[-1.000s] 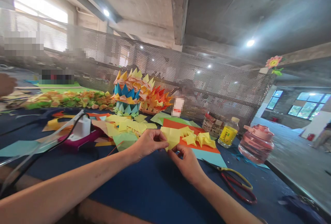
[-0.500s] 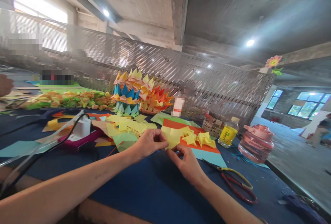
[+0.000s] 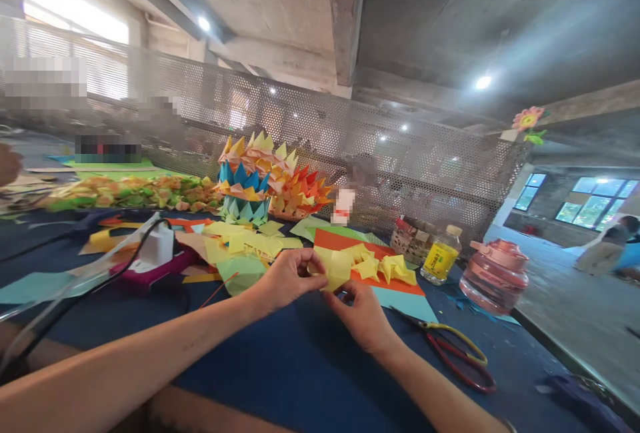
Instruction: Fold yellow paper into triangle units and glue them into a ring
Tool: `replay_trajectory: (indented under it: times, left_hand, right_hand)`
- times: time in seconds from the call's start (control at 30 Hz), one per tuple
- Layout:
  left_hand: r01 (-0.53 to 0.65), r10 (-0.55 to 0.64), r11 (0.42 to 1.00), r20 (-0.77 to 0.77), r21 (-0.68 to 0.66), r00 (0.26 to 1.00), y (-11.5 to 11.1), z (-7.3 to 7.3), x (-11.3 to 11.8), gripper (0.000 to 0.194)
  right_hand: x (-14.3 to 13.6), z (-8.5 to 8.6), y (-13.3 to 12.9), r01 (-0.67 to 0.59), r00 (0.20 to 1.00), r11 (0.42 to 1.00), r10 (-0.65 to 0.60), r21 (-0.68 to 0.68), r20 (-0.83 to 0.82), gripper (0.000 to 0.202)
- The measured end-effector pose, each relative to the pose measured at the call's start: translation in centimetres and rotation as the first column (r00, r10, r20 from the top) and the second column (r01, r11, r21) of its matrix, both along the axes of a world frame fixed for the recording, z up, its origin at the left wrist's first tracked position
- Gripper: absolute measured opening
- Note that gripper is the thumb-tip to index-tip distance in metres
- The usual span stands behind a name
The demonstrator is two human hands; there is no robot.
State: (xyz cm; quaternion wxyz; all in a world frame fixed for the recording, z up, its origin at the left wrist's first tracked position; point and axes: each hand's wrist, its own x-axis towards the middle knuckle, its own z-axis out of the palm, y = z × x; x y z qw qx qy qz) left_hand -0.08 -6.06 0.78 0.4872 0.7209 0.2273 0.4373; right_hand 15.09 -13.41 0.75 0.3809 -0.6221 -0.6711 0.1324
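Note:
Between my two hands a small piece of yellow paper (image 3: 336, 268) is held up above the dark blue tabletop (image 3: 270, 360). My left hand (image 3: 291, 280) pinches its left edge between thumb and forefinger. From below and the right, my right hand (image 3: 361, 313) has its fingers closed at the paper's lower edge; its fingertips are partly hidden. Just behind the paper, several folded yellow pieces (image 3: 393, 269) lie on an orange sheet (image 3: 327, 238). Loose yellow paper squares (image 3: 250, 241) are spread to the left of my hands.
Scissors (image 3: 453, 346) lie right of my right hand. Behind them stand a yellow-labelled bottle (image 3: 440, 256) and a pink jug (image 3: 495, 278). A white plug (image 3: 157, 246) with cables sits at left. Folded-paper shapes (image 3: 245, 180) stand before a mesh partition (image 3: 425, 140). Another person's hand (image 3: 9, 163) is far left.
The yellow paper has turned slightly and leans further right, and its outline looks smaller. My hands have barely shifted.

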Motion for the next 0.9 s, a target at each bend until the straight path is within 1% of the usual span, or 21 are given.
replay_trajectory:
  times: [0.1,0.2,0.3,0.37,0.47,0.6,0.7,0.9]
  left_hand:
    - [0.034,-0.033,0.998,0.011,-0.050,0.999,-0.07,0.10,-0.01,0.030]
    - [0.070,-0.063,0.992,0.066,-0.105,0.996,-0.02,-0.07,0.02,0.049]
    - [0.084,-0.069,0.987,0.112,-0.137,0.991,0.17,-0.27,0.03,0.069]
    - [0.109,-0.088,0.979,0.128,-0.174,0.988,0.30,-0.23,-0.04,0.076]
    - [0.180,-0.148,0.947,0.135,-0.268,0.980,0.37,0.12,-0.35,0.068]
    - [0.235,-0.205,0.907,0.122,-0.349,0.971,0.28,0.51,-0.84,0.049]
    - [0.224,-0.201,0.892,0.100,-0.393,0.974,0.27,0.45,-0.96,0.040]
    - [0.180,-0.166,0.892,0.072,-0.414,0.984,0.30,0.36,-0.92,0.038]
  right_hand:
    - [0.04,0.02,0.04,-0.025,1.000,1.000,0.025,0.019,0.006,0.027]
    - [0.04,-0.01,0.06,-0.030,1.000,0.999,0.030,0.020,0.006,0.027]
    - [0.03,-0.04,0.02,-0.024,1.000,1.000,0.024,0.004,-0.004,0.028]
    - [0.07,-0.08,0.01,-0.023,1.000,1.000,0.023,-0.005,-0.014,0.030]
    - [0.23,-0.12,0.10,-0.025,0.999,1.000,0.024,-0.005,-0.043,0.033]
    - [0.43,-0.13,0.31,-0.029,0.993,1.000,0.027,-0.013,-0.111,0.038]
    - [0.43,-0.14,0.36,-0.023,0.991,1.000,0.023,0.002,-0.134,0.040]
    - [0.37,-0.18,0.22,-0.019,0.993,0.999,0.024,0.047,-0.113,0.042]
